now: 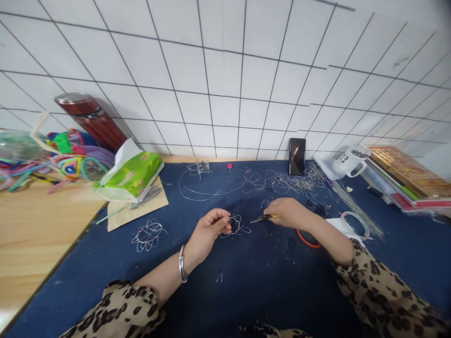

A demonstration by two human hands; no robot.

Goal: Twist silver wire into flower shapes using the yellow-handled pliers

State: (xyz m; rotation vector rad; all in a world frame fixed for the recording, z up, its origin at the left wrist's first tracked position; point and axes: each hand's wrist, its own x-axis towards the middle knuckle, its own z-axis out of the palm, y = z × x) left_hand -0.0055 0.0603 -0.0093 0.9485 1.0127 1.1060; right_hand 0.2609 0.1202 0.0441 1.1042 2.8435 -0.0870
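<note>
My left hand (213,230), with a silver bangle at the wrist, pinches the edge of a small looped wire piece (237,226). To the right, my right hand (287,212) is closed around pliers (262,218) with a bit of yellow handle showing; their tips point left, a short gap from the wire piece. Another piece of looped wire (148,234) with small beads lies to the left of my left hand. A short bent wire scrap (219,278) rests on the dark blue mat (246,300) nearer to me.
Tangled wire (296,182) spreads along the back, near a phone (297,156) leaning on the wall. At right are a white mug (348,162), stacked books (412,173) and a clear ring (355,225). A tissue pack (132,176) and red thermos (93,122) stand left.
</note>
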